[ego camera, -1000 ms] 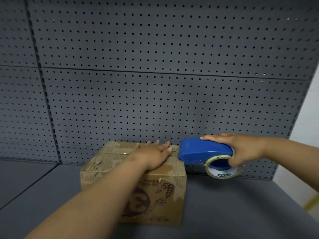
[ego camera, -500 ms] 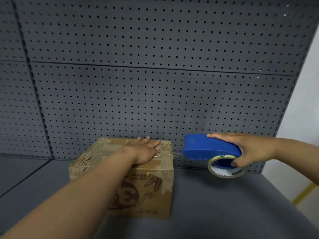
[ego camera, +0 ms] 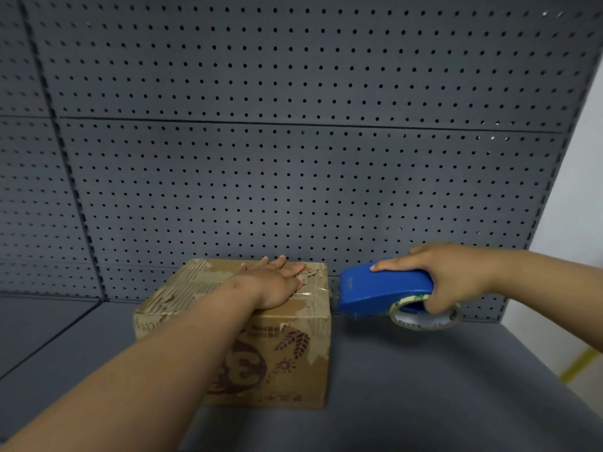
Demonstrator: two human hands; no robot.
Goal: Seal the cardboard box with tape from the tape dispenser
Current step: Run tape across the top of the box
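Nearest to me, the person's left forearm reached out across the dark grey desk (ego camera: 424,402) toward the cardboard box (ego camera: 284,353), which sat on that desk a little left of centre, its printed side facing us. The left hand (ego camera: 274,285) lay flat on the box top, fingers spread and pressed down, gripping nothing. The top looked scuffed, with the paper skin torn away in patches; I would judge the box light and fairly stiff, yet apt to slide on the smooth surface, so pinning it from above seemed the sensible hold.

Just beside the box's right top edge hung the blue tape dispenser (ego camera: 385,290), clear of the desk. The right hand (ego camera: 450,278) was wrapped round its rear, the forefinger laid along the top and the other fingers curled under by the tape roll (ego camera: 424,316). A glossy clear strip of tape (ego camera: 315,292) appeared to run from the dispenser's nose onto the box top, near the left hand. The tape would be thin, sticky and quick to wrinkle, I thought.

Behind everything stood the grey pegboard wall (ego camera: 293,174).
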